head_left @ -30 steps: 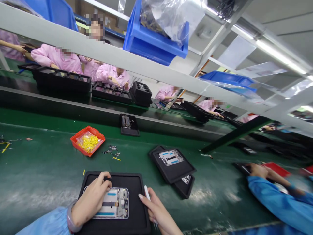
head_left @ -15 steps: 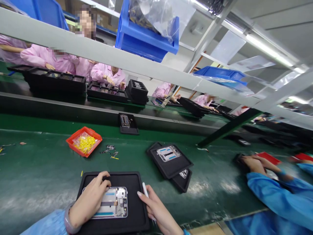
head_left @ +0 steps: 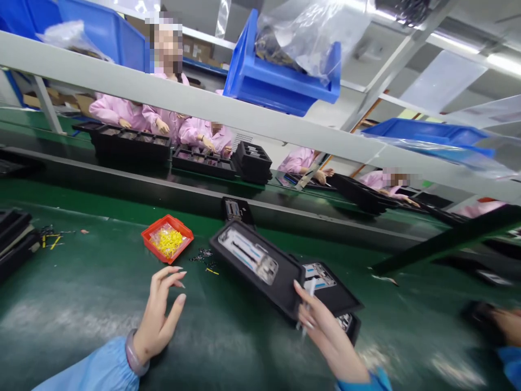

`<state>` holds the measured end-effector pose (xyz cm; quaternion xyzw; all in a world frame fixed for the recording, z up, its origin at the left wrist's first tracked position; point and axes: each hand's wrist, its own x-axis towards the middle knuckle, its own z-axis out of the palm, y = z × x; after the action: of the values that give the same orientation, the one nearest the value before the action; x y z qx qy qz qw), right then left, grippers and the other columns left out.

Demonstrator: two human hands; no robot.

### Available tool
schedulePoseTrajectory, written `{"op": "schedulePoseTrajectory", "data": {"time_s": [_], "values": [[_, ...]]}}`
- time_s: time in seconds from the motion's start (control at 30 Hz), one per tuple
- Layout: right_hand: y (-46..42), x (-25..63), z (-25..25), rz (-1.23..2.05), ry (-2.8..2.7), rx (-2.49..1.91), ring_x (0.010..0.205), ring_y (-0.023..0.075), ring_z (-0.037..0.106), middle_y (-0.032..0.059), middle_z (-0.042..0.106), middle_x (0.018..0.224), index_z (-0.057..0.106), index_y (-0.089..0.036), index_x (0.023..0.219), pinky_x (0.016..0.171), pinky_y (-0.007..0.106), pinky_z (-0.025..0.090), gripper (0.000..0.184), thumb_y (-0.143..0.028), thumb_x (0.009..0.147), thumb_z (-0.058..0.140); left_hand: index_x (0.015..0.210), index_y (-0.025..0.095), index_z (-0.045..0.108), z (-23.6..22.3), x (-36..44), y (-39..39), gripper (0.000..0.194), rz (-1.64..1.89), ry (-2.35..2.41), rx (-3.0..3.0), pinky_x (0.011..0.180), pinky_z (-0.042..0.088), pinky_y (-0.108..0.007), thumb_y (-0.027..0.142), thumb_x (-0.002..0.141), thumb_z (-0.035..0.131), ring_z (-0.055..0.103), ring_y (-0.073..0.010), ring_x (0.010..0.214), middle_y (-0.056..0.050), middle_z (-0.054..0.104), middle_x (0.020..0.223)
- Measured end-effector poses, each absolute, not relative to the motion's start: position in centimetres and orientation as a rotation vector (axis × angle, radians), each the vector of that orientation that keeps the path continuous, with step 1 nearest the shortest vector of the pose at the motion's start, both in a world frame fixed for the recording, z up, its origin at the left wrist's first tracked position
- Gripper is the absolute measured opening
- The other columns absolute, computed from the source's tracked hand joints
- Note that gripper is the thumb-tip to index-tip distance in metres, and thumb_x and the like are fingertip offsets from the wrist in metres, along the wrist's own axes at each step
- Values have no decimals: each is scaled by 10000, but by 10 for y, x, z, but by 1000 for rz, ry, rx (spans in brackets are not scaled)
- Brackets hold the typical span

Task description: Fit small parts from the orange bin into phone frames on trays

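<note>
My right hand (head_left: pixel 325 326) grips the near right corner of a black tray (head_left: pixel 285 266), which is raised and tilted above the bench. A slim white tool, its kind unclear, (head_left: pixel 311 288) is also in those fingers. On the tray lies an opened phone frame (head_left: pixel 248 254) with blue strips and a circuit board. My left hand (head_left: pixel 160 315) is over the green bench with fingers apart and holds nothing. Beyond it sits a red bin (head_left: pixel 147 239) of small yellow pieces (head_left: pixel 169 240). Partly hidden behind the raised tray are more black trays (head_left: pixel 340 293) with a phone frame (head_left: pixel 321 274).
Small dark parts (head_left: pixel 202 255) lie right of the red bin. Black trays (head_left: pixel 14 239) stand at the left edge. A green post (head_left: pixel 448 239) slants at right, near a co-worker's hand (head_left: pixel 507 324). Blue bins (head_left: pixel 280 81) sit on the shelf overhead. People in pink work opposite.
The tray with the phone frame has left the bench in front of me, lifted forward and right by my right hand. My left hand has come off the phone frame. The view has shifted left.
</note>
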<state>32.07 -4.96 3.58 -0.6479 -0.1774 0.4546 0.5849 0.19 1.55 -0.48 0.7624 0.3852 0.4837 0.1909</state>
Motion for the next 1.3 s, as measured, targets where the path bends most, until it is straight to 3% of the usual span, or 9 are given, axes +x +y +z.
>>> {"op": "schedulePoseTrajectory", "data": {"time_s": [0.1,0.17,0.27,0.37,0.67,0.8,0.87,1.07,1.3], "values": [[18,286,32,1141,-244,-1322,284,16,159,-157,193,399,309,-224,592,269,139,187,451,-317,772,712,1206,214,439,-10,6,17,303,1399,964,2264,804,530,-322,180,910,389,597,-170,872,-117,491,1152],[65,259,22,1150,-233,-1320,304,22,256,-127,323,447,428,-189,656,291,139,261,296,-285,870,609,1198,211,453,-14,6,19,306,1382,903,2367,771,540,-304,177,897,413,615,-166,833,-121,524,1137],[125,222,8,1161,-248,-1342,697,123,613,29,624,922,576,-139,1041,588,272,534,216,-311,915,543,1185,210,470,-19,7,23,298,1322,872,2448,749,548,-300,193,890,422,636,-168,796,-125,563,1120],[160,201,3,1182,-305,-1396,959,216,607,82,582,1161,536,-166,1180,778,414,536,321,-322,901,560,1168,201,473,-21,10,26,275,1299,845,2473,723,557,-278,202,901,411,642,-155,765,-124,572,1094],[144,221,16,1137,-714,-1707,926,197,616,73,597,1121,555,-154,1138,779,398,529,276,-305,907,554,1138,173,495,-17,11,22,246,1319,733,2566,762,552,-244,192,915,395,644,-172,876,-121,602,1048],[78,254,32,909,-979,-1839,885,195,601,22,623,883,618,-168,842,764,325,485,81,-180,773,659,1096,172,524,-15,10,20,225,1330,725,2601,788,537,-232,186,925,379,643,-170,910,-111,623,1015],[36,277,42,770,-1090,-1890,942,222,581,7,609,866,609,-208,768,760,302,454,126,-178,684,698,1079,174,536,-14,10,19,224,1329,714,2616,775,535,-223,186,930,371,651,-163,879,-105,632,1001],[-58,334,48,98,-1542,-2706,810,265,661,84,618,968,561,-200,903,579,279,401,231,-316,722,646,1057,188,550,-14,11,15,214,1299,637,2612,755,528,-220,201,937,374,659,-160,847,-80,654,958],[-64,337,32,-37,-1823,-2746,871,226,683,81,684,991,556,-201,930,589,235,405,196,-112,761,515,1018,217,561,-20,17,14,183,1114,632,2393,734,516,-229,198,915,412,645,-162,828,-58,649,927]]}}
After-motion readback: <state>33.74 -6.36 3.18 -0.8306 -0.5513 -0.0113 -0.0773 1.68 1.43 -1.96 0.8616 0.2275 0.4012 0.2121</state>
